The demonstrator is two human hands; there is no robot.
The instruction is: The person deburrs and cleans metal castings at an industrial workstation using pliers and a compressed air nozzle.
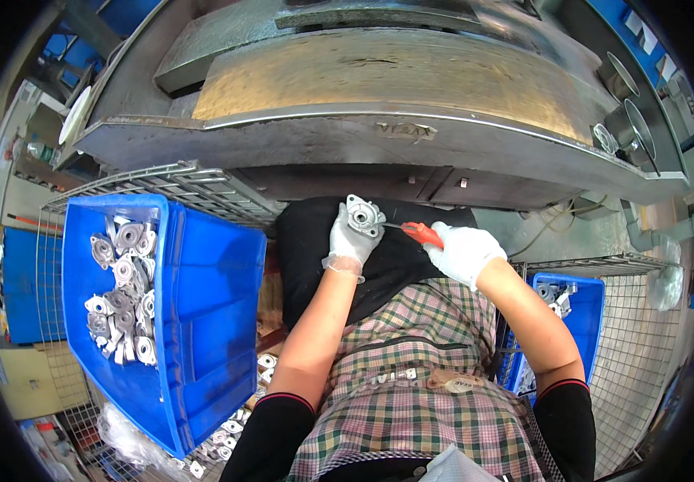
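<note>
Above my lap, my left hand point(352, 243) in a white glove holds a silver metal casting point(362, 217). The casting has a round centre with a hole and an eared flange, and its face is turned up. My right hand point(469, 252), also gloved, is closed around the red handle of a slim hand tool point(422, 233). A thin metal shaft reaches from that handle to the casting's right edge and appears to touch it. The exact kind of its tip is too small to tell.
On the left, a tilted blue bin point(210, 321) holds several similar castings point(126, 277). More lie loose below it point(222, 438). Another blue bin point(592, 321) with metal parts stands at right. Ahead runs a metal workbench point(347, 136) with a wooden board point(395, 76) and metal cups point(629, 132).
</note>
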